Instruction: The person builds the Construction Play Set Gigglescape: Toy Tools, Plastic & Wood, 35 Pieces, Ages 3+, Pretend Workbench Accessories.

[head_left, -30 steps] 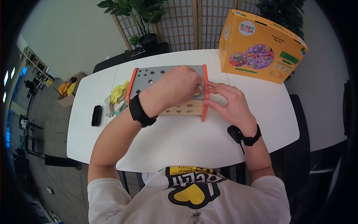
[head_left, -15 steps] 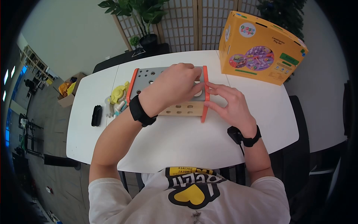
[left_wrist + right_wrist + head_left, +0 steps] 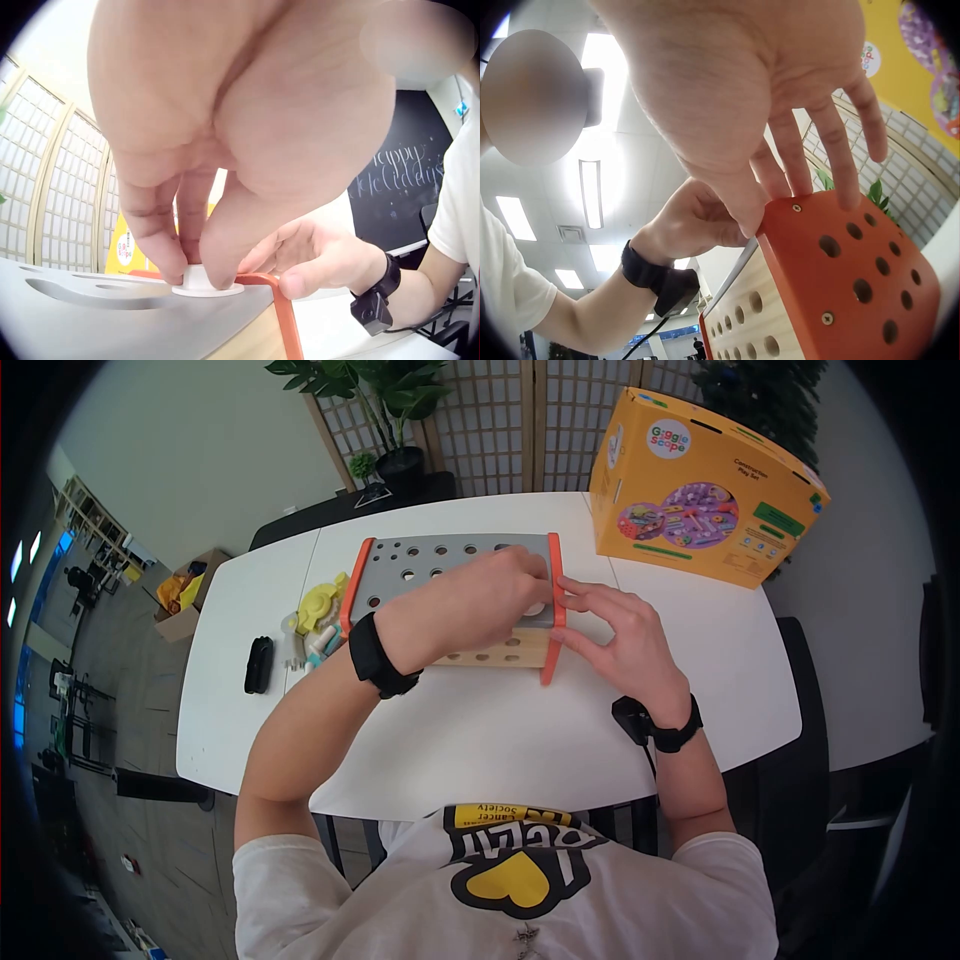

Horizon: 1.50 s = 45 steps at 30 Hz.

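Note:
A toy bench with a grey holed top (image 3: pixel 440 550), red end panels (image 3: pixel 840 270) and a pale wooden side (image 3: pixel 742 307) stands on the white table. The left hand (image 3: pixel 475 600) is over the top's right part; in the left wrist view its thumb and fingers pinch a white flanged piece (image 3: pixel 199 279) that sits on the grey surface. The right hand (image 3: pixel 630 645) rests its thumb and fingertips against the edge of the right red panel, fingers spread and mostly straight.
Yellow toy pieces (image 3: pixel 320 605) and a white and teal piece (image 3: pixel 318 648) lie left of the bench, beside a black object (image 3: pixel 259 665). A large yellow box (image 3: pixel 700 490) stands at the back right. A potted plant (image 3: pixel 400 460) is behind the table.
The left hand's fingers lifted and spread slightly, then came down toward the person and closed round the white piece. The right hand has stayed at the red panel.

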### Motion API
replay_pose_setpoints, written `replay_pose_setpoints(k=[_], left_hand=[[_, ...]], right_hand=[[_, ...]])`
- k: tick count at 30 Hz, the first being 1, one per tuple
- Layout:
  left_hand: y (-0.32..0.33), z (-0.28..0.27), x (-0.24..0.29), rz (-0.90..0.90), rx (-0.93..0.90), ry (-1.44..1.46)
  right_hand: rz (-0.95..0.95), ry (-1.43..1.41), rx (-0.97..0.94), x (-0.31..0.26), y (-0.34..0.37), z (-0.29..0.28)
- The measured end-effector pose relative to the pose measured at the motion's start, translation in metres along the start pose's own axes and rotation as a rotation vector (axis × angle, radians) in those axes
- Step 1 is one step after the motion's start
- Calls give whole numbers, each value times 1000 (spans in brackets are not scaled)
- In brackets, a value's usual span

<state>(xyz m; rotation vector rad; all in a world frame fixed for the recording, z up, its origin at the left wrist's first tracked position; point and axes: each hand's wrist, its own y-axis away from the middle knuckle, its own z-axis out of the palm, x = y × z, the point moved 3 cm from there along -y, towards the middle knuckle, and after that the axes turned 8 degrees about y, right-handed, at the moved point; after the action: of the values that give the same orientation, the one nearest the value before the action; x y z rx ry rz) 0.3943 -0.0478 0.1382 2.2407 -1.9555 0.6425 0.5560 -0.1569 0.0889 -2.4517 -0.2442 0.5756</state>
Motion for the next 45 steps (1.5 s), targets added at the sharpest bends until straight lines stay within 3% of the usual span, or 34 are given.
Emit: replay_pose_setpoints(k=[5, 11, 17, 20, 23, 26, 33, 37, 45], left_hand=[[7, 2, -7, 182, 38, -53], [11, 1, -9, 200, 35, -50], [39, 0, -6, 156, 209, -175], [70, -20, -25, 53, 327, -198], [118, -48, -57, -242, 573, -189], [172, -61, -89, -570, 666, -128], [243, -10, -131, -971, 291, -149], [249, 13, -133, -1023, 200, -163], [253, 23, -132, -964, 273, -267]], right_hand=[[-2, 2, -7, -1, -1, 0], [-13, 9, -30, -3, -1, -3], [-21, -22, -143, 2, 0, -7], [-34, 11, -163, 3, -1, -3], [-83, 82, -143, 4, 0, -1], [-132, 143, -112, -1, 1, 0], [-165, 237, -90, -3, 7, 3], [-187, 254, -49, -5, 12, 4], [-220, 277, 2, -18, 17, 8]])
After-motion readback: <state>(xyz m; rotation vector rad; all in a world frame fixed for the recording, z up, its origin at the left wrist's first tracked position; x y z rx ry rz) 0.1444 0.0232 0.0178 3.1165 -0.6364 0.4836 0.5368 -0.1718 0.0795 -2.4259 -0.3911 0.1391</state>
